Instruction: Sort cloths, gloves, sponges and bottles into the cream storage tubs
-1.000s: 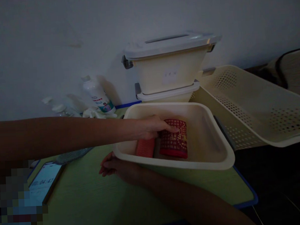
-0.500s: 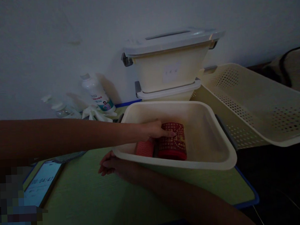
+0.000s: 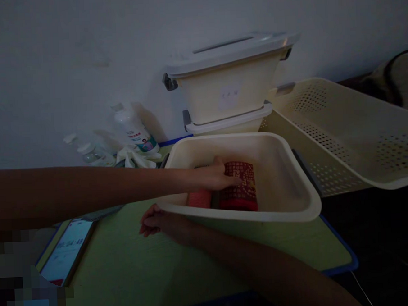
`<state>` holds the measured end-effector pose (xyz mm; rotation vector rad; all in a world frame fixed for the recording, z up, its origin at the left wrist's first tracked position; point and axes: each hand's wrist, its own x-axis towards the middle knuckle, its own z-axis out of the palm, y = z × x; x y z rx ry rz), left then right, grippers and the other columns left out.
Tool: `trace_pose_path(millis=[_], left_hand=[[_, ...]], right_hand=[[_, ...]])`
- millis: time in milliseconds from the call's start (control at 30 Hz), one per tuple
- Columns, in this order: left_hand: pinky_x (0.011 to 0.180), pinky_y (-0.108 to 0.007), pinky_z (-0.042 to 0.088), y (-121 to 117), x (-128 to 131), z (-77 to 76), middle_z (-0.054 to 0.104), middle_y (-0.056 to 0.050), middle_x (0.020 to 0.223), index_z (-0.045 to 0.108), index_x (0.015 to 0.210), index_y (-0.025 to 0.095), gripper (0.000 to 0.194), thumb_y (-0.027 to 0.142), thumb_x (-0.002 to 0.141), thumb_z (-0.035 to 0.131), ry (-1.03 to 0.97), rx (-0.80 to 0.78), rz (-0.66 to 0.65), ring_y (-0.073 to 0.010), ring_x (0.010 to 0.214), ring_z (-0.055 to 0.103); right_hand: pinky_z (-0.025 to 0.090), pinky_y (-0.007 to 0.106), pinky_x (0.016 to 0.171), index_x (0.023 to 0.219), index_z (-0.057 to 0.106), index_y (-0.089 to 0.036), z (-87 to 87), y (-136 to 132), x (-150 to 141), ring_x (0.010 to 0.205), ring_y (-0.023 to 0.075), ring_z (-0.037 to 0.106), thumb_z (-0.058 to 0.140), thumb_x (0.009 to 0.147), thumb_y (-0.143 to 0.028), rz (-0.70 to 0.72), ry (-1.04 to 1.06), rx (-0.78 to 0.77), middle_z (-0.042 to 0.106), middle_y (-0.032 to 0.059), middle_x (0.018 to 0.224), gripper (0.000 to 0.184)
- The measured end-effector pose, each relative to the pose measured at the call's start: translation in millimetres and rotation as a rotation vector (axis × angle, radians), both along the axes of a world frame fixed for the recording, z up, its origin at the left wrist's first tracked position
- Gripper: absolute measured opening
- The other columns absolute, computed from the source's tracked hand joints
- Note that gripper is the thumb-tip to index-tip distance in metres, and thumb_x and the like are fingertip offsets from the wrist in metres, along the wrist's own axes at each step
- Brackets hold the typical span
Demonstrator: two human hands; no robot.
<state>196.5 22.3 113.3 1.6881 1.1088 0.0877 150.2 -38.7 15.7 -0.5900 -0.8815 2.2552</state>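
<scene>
My left hand reaches from the left into a cream plastic bin. Its fingers lie flat on top of a red patterned folded cloth, thumb raised, gripping nothing. A pink rolled item lies just left of the red one, partly under my wrist. My right hand rests on the green table against the bin's front-left outer wall. Its fingers are loosely bent and hold nothing. The room is dim.
Two lidded cream boxes are stacked behind the bin against the wall. A perforated cream basket leans at the right. A white bottle, a small bottle and white gloves sit at the back left. A lit phone lies front left.
My left hand has drawn slightly back over the red cloth's left edge. The view has shifted a little; my right hand stays by the bin.
</scene>
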Motion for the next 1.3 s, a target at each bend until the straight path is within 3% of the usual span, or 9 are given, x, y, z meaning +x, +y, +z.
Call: trace_pose_path(millis=[167,300,400,600,733,900,1033,1100,1300], left_hand=[[0.059,-0.026,0.039,-14.3,-2.6,26.9,0.066,-0.009,0.087,0.04,0.121,0.011,0.073,0.055,0.068,0.064,0.215,0.256,-0.166,-0.0233,0.077,0.062],[0.06,-0.025,0.041,-15.6,2.1,31.6,0.065,-0.011,0.094,0.043,0.12,0.01,0.07,0.054,0.069,0.064,0.203,0.311,-0.171,-0.0228,0.08,0.061],[0.059,-0.025,0.042,-6.9,8.0,23.2,0.066,-0.009,0.097,0.051,0.115,0.016,0.065,0.058,0.067,0.065,0.134,0.113,-0.037,-0.0223,0.082,0.062],[0.068,-0.025,0.046,15.0,18.2,-2.9,0.069,-0.002,0.081,0.066,0.087,0.018,0.023,0.039,0.077,0.062,-0.056,-0.649,0.025,-0.0153,0.082,0.063],[0.074,-0.026,0.046,19.4,21.0,-4.3,0.069,0.002,0.077,0.068,0.081,0.018,0.01,0.024,0.074,0.063,-0.118,-0.729,0.007,-0.013,0.081,0.065],[0.083,-0.03,0.047,12.6,16.0,14.1,0.069,-0.002,0.083,0.064,0.084,0.015,0.028,0.016,0.057,0.073,-0.202,-0.522,-0.087,-0.0148,0.081,0.064],[0.083,-0.034,0.047,10.2,4.3,19.3,0.064,-0.003,0.1,0.051,0.097,0.019,0.063,0.013,0.041,0.08,-0.273,0.147,-0.188,-0.0195,0.093,0.06],[0.082,-0.033,0.046,9.9,-1.0,14.6,0.061,-0.005,0.104,0.046,0.099,0.02,0.07,0.019,0.04,0.083,-0.228,0.369,-0.268,-0.0211,0.096,0.058],[0.076,-0.033,0.047,7.3,-5.0,1.0,0.06,-0.008,0.102,0.042,0.101,0.018,0.069,0.034,0.046,0.081,-0.083,0.476,-0.366,-0.023,0.09,0.059]], right_hand=[[0.038,0.025,0.072,0.065,0.049,-0.016,1.5,-0.2,1.1,0.056,0.0068,0.051,0.05,0.078,-0.005,-0.001,-0.003,0.008,0.056,-0.0053,0.059,0.018],[0.039,0.025,0.072,0.065,0.05,-0.016,1.8,-0.7,1.8,0.056,0.0066,0.051,0.053,0.078,-0.008,0.006,0.0,0.019,0.056,-0.0054,0.059,0.016],[0.038,0.024,0.072,0.067,0.05,-0.016,1.6,-0.8,2.1,0.056,0.0062,0.051,0.057,0.078,-0.012,-0.004,0.0,0.022,0.056,-0.0055,0.06,0.014],[0.038,0.024,0.071,0.066,0.05,-0.016,-0.3,0.5,-1.5,0.053,0.006,0.051,0.049,0.079,-0.004,0.014,-0.012,0.013,0.055,-0.0057,0.057,0.018],[0.037,0.024,0.071,0.065,0.05,-0.016,-3.6,2.1,-4.7,0.054,0.006,0.051,0.05,0.08,-0.004,0.018,-0.018,0.01,0.056,-0.0055,0.057,0.018],[0.037,0.024,0.07,0.066,0.051,-0.016,-5.1,2.7,-4.8,0.054,0.0063,0.051,0.054,0.08,-0.009,0.02,-0.014,0.009,0.056,-0.0054,0.058,0.016],[0.037,0.023,0.067,0.065,0.051,-0.016,-3.6,2.6,-3.7,0.054,0.0057,0.052,0.055,0.08,-0.009,0.02,-0.008,0.008,0.056,-0.0053,0.057,0.016],[0.037,0.022,0.066,0.065,0.051,-0.016,-2.4,2.2,-2.8,0.053,0.0055,0.051,0.054,0.079,-0.008,0.016,-0.003,0.009,0.056,-0.0056,0.056,0.017],[0.036,0.023,0.066,0.065,0.05,-0.016,2.0,-0.4,1.3,0.053,0.0059,0.051,0.05,0.079,-0.004,0.006,0.005,0.013,0.056,-0.0055,0.056,0.019]])
